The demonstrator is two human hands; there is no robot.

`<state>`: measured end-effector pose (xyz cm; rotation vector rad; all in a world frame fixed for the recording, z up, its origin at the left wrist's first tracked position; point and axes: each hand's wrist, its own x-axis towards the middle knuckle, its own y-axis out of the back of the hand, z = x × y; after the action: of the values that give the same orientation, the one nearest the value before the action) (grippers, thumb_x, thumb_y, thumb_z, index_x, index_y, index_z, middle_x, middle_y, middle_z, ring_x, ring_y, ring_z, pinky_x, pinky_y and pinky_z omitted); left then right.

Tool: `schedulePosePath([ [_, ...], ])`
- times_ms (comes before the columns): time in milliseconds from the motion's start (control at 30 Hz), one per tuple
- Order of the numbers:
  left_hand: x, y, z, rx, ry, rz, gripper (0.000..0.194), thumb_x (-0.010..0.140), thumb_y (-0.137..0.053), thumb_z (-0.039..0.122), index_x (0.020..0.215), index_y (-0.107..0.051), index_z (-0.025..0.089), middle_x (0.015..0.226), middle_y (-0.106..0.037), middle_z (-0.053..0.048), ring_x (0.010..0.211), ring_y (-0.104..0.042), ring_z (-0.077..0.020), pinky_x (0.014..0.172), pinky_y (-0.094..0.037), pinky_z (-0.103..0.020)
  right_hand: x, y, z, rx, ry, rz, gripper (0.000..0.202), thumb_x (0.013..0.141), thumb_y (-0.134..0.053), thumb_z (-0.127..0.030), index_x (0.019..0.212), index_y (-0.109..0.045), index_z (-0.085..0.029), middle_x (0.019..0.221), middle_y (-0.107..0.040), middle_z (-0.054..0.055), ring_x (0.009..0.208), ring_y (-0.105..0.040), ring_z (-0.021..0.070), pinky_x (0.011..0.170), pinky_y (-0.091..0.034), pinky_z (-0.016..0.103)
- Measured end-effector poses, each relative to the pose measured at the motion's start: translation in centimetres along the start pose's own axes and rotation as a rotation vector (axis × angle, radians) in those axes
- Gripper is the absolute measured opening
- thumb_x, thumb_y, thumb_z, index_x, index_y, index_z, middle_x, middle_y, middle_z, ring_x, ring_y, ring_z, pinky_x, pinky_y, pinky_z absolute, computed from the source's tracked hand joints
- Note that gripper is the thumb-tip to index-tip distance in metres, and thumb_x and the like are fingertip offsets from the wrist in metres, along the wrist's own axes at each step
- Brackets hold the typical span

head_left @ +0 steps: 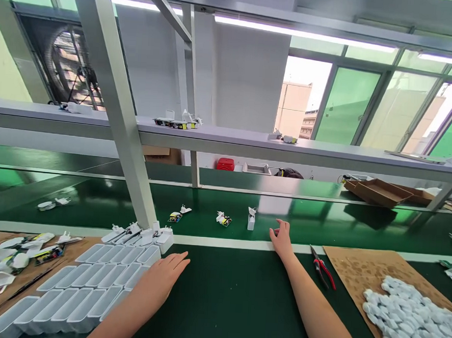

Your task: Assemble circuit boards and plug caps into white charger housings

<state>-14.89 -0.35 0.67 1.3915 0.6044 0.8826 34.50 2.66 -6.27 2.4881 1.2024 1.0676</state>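
My left hand [168,275] hangs palm down with fingers stretched out, beside rows of white plastic housings [88,293]. Behind those rows, more white housings with plug parts [139,235] are grouped near the metal post. My right hand [282,240] reaches over the near edge of the green belt, its fingers apart and nothing visible in them. Just left of it on the belt stands a white housing with a raised plug part [251,219]. Farther left lie two small circuit boards with white parts, one board [223,219] in the middle and another board [177,215] beyond it.
Red-handled pliers [323,268] lie right of my right forearm. A pile of small white plastic pieces [412,318] covers cardboard at the right. Boards with white plugs [14,258] and a thin dark rod [25,287] lie at left. A metal post [115,101] and shelf [227,143] stand ahead.
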Motion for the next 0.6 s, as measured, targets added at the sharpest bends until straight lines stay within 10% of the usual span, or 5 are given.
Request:
schedulePosePath([
  [233, 1.8, 1.6, 3.2, -0.270, -0.071, -0.047, 0.044, 0.098, -0.045, 0.025, 0.131, -0.075, 0.029, 0.137, -0.075, -0.008, 0.125, -0.071, -0.0298, 0.109, -0.056, -0.047, 0.1, -0.2, -0.3, -0.002, 0.025, 0.029, 0.040, 0.095, -0.059, -0.040, 0.132, -0.055, -0.027, 0.129, -0.054, 0.013, 0.088, -0.070, 0.0253, 0.088, -0.066, 0.053],
  [467, 8.4, -0.3, 11.1, -0.492, -0.058, 0.114, 0.027, 0.094, -0.048, 0.010, 0.101, -0.072, 0.019, 0.108, -0.078, -0.012, 0.107, -0.073, -0.0309, 0.099, -0.055, -0.047, -0.2, 0.5, -0.6, 0.007, 0.052, 0.042, 0.038, 0.091, -0.060, -0.047, 0.123, -0.059, -0.027, 0.121, -0.061, 0.013, 0.080, -0.072, 0.0281, 0.086, -0.066, 0.057],
  [600, 11.3, -1.8, 13.8, -0.526, -0.077, 0.181, 0.029, 0.091, -0.057, 0.009, 0.115, -0.069, 0.021, 0.127, -0.074, -0.013, 0.121, -0.070, -0.0318, 0.108, -0.051, -0.048, 0.4, 0.8, -0.1, 0.016, 0.080, -0.031, 0.037, 0.084, -0.062, -0.054, 0.109, -0.063, -0.026, 0.092, -0.065, 0.008, 0.072, -0.071, 0.0320, 0.078, -0.065, 0.060],
])
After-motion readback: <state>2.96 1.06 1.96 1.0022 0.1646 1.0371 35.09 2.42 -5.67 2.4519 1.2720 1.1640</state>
